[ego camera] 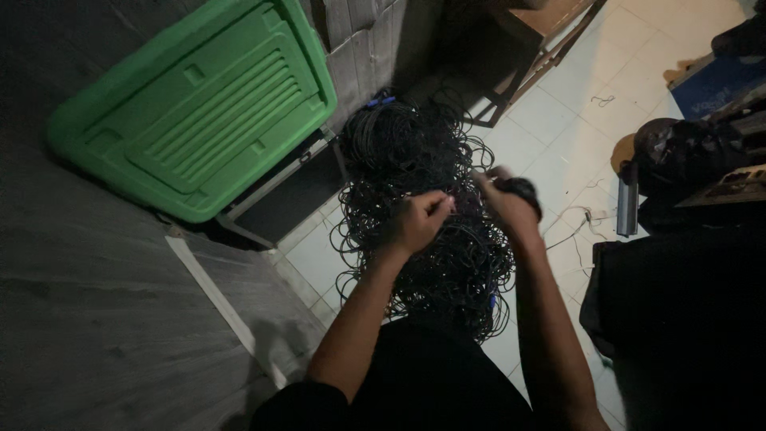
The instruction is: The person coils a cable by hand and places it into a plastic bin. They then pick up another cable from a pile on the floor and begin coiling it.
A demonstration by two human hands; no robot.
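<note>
Overhead, dim light. Tangled heap of black cable [423, 207] lies on the pale tiled floor [558, 120], directly in front of the person. Left hand [421, 221] is closed, fingertips pinching a strand at the top of the heap. Right hand [508, 199] is blurred; it is curled round a dark bundle of the same cable, just beside the left hand. Green plastic lid [199, 104], rectangular with raised ribs, leans tilted at upper left, well apart from the hands. Blue box [714, 84] with faint pale print sits at upper right. Black bags [686, 152] lie near it, beside a dark cylinder [627, 207].
</note>
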